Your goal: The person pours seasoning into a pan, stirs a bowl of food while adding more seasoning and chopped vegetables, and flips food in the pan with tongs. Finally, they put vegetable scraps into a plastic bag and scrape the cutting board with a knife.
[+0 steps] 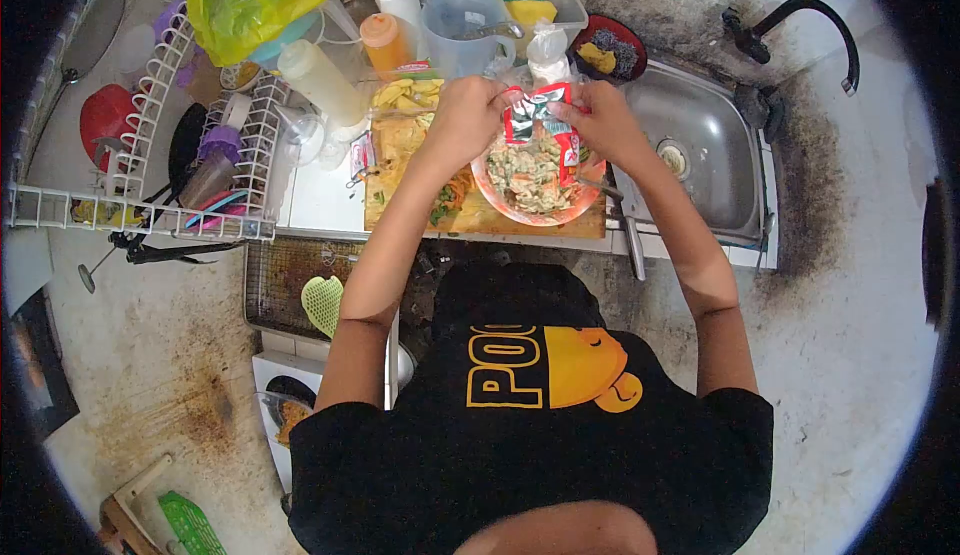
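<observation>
Both my hands are raised over a bowl point(548, 219) with an orange-red rim, which holds a chunky mixture point(527, 170) flecked with green. Between them is a red sachet point(519, 123) with dark and white print. My left hand point(466, 120) pinches its left side, and my right hand point(607, 127) grips the right side, where a red strip hangs down. Whether the sachet is torn is too small to tell. Beneath the bowl lies a wooden cutting board point(410, 160), with sliced yellow pieces point(408, 93) and chopped orange and green vegetables point(452, 201) on it.
A steel sink point(715, 135) with a black faucet point(815, 10) is to the right. A knife point(632, 240) juts past the counter edge. Squeeze bottles point(385, 43) and a clear jug point(463, 23) stand behind the board. A white dish rack point(262, 145) fills the left.
</observation>
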A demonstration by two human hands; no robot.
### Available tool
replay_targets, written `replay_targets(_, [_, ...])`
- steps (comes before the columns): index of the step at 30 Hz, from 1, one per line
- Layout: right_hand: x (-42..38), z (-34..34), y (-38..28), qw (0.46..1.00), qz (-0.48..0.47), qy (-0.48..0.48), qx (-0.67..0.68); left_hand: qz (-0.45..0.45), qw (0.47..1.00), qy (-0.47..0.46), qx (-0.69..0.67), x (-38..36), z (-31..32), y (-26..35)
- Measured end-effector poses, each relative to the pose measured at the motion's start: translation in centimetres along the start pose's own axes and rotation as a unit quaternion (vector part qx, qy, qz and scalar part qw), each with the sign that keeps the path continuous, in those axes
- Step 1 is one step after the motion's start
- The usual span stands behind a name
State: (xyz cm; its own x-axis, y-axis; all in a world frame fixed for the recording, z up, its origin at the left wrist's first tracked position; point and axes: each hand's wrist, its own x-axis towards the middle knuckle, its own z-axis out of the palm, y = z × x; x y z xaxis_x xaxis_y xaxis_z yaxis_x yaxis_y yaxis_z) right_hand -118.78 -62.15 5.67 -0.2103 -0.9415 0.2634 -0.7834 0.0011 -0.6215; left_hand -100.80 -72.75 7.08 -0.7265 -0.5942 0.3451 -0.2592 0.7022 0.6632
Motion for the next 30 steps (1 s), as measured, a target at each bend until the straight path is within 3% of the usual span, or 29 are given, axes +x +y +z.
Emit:
replay_targets(3, [0.0, -1.2, -1.8, 0.999, 0.052, 0.011, -0.014, -0.034, 0.998, -0.043, -0.026, -0.2, -0.2, 1.4])
replay_targets(6, [-0.4, -1.5, -2.4, 0.998, 0.049, -0.031, -0.04, -0.012, 1.0, -0.015, 0.024, 0.2, 0.0, 0.8])
replay_targets(8, [-0.3, -1.1, -0.6, 0.996, 0.08, -0.034, 0.036, -0.015, 0.999, -0.034, 0.016, 0.0, 0.0, 1.1])
replay_targets(12, [-1.2, -1.2, -1.5, 0.998, 0.048, -0.004, -0.035, 0.004, 0.999, -0.024, 0.039, 0.1, 0.7, 1.2])
replay_targets(14, [-1.4, -1.8, -2.6, 0.989, 0.117, -0.052, 0.078, 0.005, 0.999, -0.021, 0.04, 0.1, 0.7, 1.3])
replay_targets(15, [-1.5, -1.8, -2.5, 0.989, 0.119, -0.05, 0.078, 0.008, 0.999, -0.017, 0.042, 0.1, 0.6, 1.4])
replay_targets(17, [-1.3, -1.8, -2.4, 0.994, 0.059, 0.016, -0.09, 0.025, 0.999, -0.003, 0.04, 0.1, 0.8, 2.0])
replay_targets(20, [-1.5, -1.4, -2.3, 0.998, 0.065, 0.022, 0.013, 0.036, 0.999, 0.017, 0.036, 0.4, 0.5, 2.3])
replay_targets(22, [-1.0, -1.2, -1.2, 0.997, 0.056, 0.042, -0.012, 0.033, 0.999, 0.018, 0.031, 0.7, 0.6, 2.4])
replay_targets(24, [-0.7, -0.9, -0.4, 0.997, 0.043, 0.059, -0.037, 0.103, 0.988, 0.062, 0.097, 0.9, 0.7, 2.3])
replay_targets(26, [-0.8, -0.4, -0.1, 0.998, 0.013, 0.054, 0.009, 0.088, 0.989, 0.064, 0.095, 1.0, 0.7, 2.2])
replay_targets(30, [-0.7, -1.1, -1.2, 0.997, 0.05, 0.056, -0.004, 0.105, 0.983, 0.082, 0.125, 0.5, 0.7, 2.5])
